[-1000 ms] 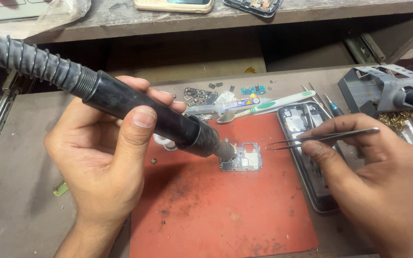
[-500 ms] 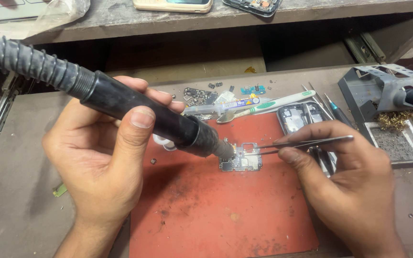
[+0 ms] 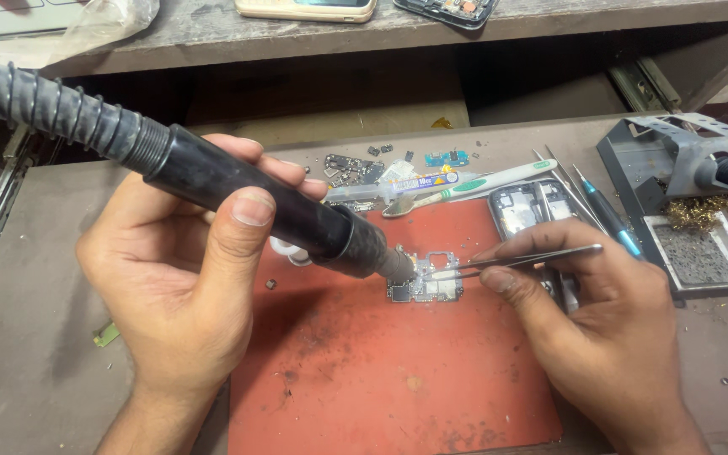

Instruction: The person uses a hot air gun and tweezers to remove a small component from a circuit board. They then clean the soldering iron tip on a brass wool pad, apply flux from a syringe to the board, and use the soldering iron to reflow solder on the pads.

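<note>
While left hand (image 3: 170, 286) angles hot-air wand (image 3: 254, 198), right hand (image 3: 600, 329) pinches tweezers (image 3: 516, 259).

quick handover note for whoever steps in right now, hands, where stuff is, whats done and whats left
Left hand: grips the black hot-air handpiece, nozzle aimed at the small circuit board.
Right hand: holds tweezers, tips at the board's top edge beside the nozzle.
Board lies on the red mat; opened phone at the mat's right edge.
Done: board is out and on the mat.
Left: nothing lifted in the tweezers yet; whether a part is loose cannot be told.
</note>
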